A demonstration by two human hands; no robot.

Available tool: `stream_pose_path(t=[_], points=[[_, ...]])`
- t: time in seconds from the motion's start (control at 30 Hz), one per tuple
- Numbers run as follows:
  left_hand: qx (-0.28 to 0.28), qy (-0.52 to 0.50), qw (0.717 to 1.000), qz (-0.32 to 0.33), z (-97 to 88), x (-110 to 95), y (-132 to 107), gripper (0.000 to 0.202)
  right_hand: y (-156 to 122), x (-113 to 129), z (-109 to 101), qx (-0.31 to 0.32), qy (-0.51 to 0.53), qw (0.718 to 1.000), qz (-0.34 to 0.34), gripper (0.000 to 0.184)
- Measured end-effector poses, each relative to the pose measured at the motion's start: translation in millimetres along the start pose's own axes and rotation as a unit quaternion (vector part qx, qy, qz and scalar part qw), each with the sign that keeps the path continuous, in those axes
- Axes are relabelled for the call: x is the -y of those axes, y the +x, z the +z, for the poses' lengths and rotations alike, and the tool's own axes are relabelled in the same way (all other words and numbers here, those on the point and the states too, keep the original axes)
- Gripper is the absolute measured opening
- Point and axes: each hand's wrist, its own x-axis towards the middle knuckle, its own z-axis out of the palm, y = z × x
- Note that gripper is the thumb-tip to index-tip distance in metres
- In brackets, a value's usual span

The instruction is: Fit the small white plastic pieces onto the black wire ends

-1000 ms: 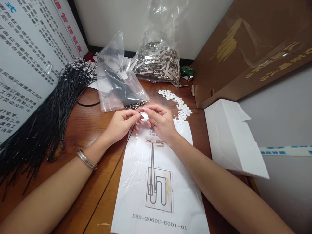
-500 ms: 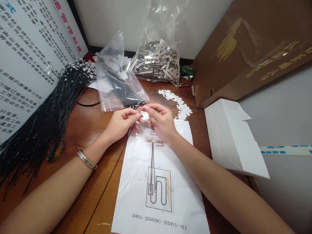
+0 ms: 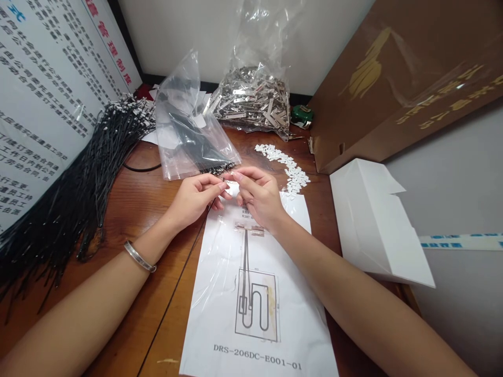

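My left hand (image 3: 194,199) and my right hand (image 3: 257,196) meet fingertip to fingertip above the top of a drawing sheet (image 3: 255,293) in a clear sleeve. The left fingers pinch the end of a thin black wire (image 3: 188,256) that runs back toward me across the wood. My right hand's fingers are pinched on a small white piece (image 3: 234,189) at the wire's end. A silver bangle (image 3: 139,256) sits on my left wrist.
A big bundle of black wires (image 3: 74,193) lies at the left. Behind the hands stand a clear bag of black wires (image 3: 188,131) and a bag of metal clips (image 3: 251,102). Small white pieces (image 3: 288,165) are strewn right of them. A white box (image 3: 377,225) and brown cardboard (image 3: 393,89) fill the right.
The fingertips of both hands have shifted slightly around the small piece; the arms and everything on the desk stay where they were.
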Motion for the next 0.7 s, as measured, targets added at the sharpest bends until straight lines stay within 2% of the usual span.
stream_pose_path(t=[0.33, 0.57, 0.7], points=[[-0.007, -0.001, 1.0, 0.005, 0.9, -0.6, -0.2, 0.034, -1.0, 3.7, 1.9, -0.008, -0.016, 1.0, 0.01, 0.023], [0.0, 0.012, 1.0, 0.019, 3.1, -2.1, -0.9, 0.032, 0.0, 1.1, 1.6, 0.003, -0.03, 1.0, 0.004, 0.015], [0.0, 0.008, 1.0, 0.027, 4.3, -1.7, -1.1, 0.035, 1.0, -0.4, 1.1, -0.001, -0.045, 0.999, 0.011, 0.017]])
